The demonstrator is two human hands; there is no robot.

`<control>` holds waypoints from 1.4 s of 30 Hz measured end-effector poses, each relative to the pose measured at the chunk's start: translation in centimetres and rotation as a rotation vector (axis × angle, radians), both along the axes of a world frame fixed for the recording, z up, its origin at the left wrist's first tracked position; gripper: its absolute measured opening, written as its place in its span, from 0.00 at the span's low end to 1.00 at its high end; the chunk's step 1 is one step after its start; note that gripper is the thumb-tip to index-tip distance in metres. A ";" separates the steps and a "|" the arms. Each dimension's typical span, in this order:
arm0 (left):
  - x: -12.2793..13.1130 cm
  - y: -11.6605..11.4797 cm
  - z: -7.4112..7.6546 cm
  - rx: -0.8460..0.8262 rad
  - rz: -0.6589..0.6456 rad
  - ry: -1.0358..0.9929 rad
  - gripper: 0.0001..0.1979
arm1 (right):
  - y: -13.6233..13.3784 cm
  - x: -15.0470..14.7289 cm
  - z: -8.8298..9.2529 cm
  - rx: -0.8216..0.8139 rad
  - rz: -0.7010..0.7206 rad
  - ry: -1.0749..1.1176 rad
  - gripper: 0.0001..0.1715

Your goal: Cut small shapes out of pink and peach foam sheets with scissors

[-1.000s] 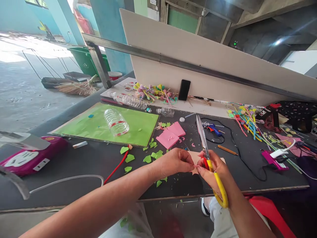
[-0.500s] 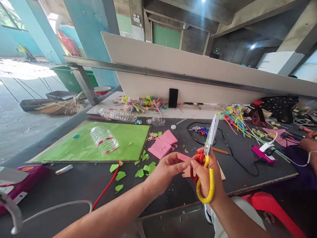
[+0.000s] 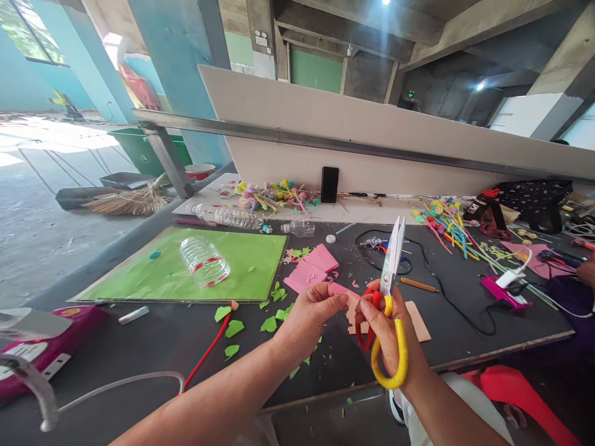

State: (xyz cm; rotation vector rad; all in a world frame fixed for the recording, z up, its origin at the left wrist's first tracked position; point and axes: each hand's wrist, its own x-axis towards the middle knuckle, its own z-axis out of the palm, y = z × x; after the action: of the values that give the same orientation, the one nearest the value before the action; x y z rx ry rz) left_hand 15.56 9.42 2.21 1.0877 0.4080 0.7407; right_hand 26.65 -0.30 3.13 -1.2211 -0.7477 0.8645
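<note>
Over the near edge of the dark table [image 3: 139, 337], the left hand [image 3: 307, 319] pinches a small pink paper piece [image 3: 343, 290] between thumb and fingertips, closed tight on it. Just right of those fingers, the right hand [image 3: 388, 334] grips scissors [image 3: 392, 260] through the red and yellow handle loops, blades pointing up and away (only slightly parted). Beneath both sets of fingers lies a tan card cutout [image 3: 418, 319] flat on the table. Beyond the left fingertips sit pink sheets [image 3: 309, 269], and green scraps [image 3: 269, 322] are scattered to their left.
</note>
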 end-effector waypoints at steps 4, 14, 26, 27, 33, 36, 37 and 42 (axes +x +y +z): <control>-1.2 2.0 0.8 0.032 0.098 -0.013 0.06 | -0.9 0.2 0.2 -0.127 0.208 0.003 0.20; -3.2 4.2 2.6 0.111 0.007 0.031 0.07 | -3.4 1.6 0.2 -0.344 0.457 -0.185 0.29; -3.0 3.7 2.9 0.085 -0.054 0.083 0.07 | -2.9 1.3 -1.9 -0.333 0.270 -0.416 0.37; -3.1 3.7 3.0 0.093 -0.065 0.091 0.07 | -2.9 1.3 -1.9 -0.332 0.275 -0.421 0.37; -3.1 3.7 2.8 0.156 -0.094 0.129 0.07 | -2.8 1.3 -1.9 -0.334 0.256 -0.412 0.34; -3.1 3.7 2.8 0.158 -0.115 0.132 0.06 | -2.8 1.2 -1.8 -0.347 0.240 -0.374 0.33; -3.1 3.8 2.8 0.157 -0.118 0.130 0.06 | -2.8 1.1 -1.7 -0.349 0.235 -0.364 0.33; -3.2 3.9 2.8 0.170 -0.112 0.146 0.06 | -2.8 0.9 -1.3 -0.350 0.235 -0.355 0.33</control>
State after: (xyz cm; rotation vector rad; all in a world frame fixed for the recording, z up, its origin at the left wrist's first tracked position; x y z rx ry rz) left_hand 12.32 13.29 4.97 1.3197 0.4101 0.6067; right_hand 27.55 -3.12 1.84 -1.6475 -1.0717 1.0128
